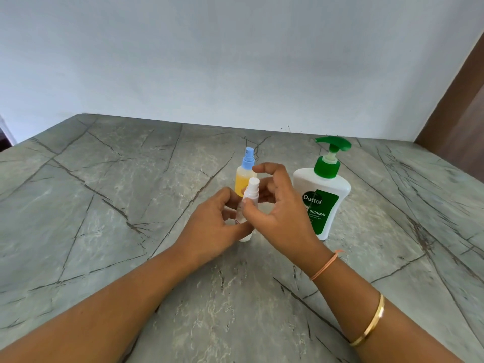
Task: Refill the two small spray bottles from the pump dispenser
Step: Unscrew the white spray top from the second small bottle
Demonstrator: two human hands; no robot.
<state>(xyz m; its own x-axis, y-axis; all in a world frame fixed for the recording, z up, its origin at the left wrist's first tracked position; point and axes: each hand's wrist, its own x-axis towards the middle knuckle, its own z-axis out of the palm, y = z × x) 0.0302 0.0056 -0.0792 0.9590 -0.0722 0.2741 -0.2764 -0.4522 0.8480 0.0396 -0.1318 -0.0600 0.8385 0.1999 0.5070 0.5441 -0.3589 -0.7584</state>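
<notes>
White bottle stands mid-counter, your L hand gripping it low, your R hand curled round its top w/ thumb on the neck; yellow bottle just behind, pump to the right.

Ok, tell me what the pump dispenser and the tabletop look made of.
Pump dispenser: likely plastic, with an opaque glossy white body and a green pump head. Tabletop: looks like grey-green marble or a laminate copy, with dark veins and a dull sheen; cannot tell which.
</notes>
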